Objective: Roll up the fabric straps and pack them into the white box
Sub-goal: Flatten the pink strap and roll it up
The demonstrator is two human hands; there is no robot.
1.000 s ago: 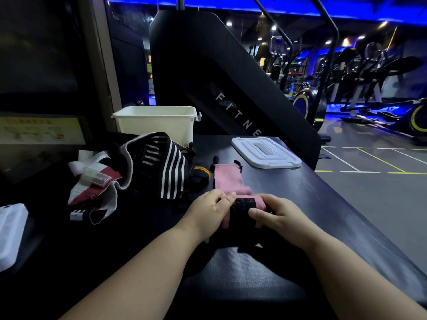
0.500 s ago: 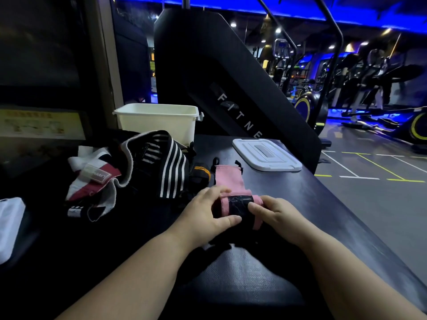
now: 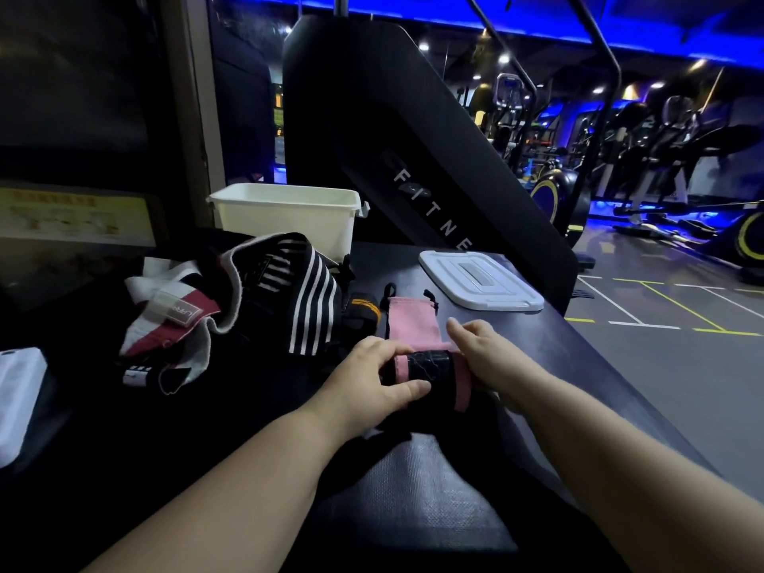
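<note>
Two hands on the pink strap [image 3: 410, 324] — left hand [image 3: 372, 376] grips its roll, right hand [image 3: 492, 359] rests straight-fingered.

A dim gym lies around the dark table [image 3: 562, 353]. A blue light strip [image 3: 413, 14] runs along the ceiling, with small white spotlights [image 3: 504, 58] beneath it. Just behind the table a black slanted machine panel [image 3: 372, 117] bears pale letters. The grey floor [image 3: 682, 386] on the right carries white and yellow lines [image 3: 678, 308]. Cardio machines [image 3: 669, 130] stand in a row farther back, and a pale post [image 3: 188, 117] rises at the left.
</note>
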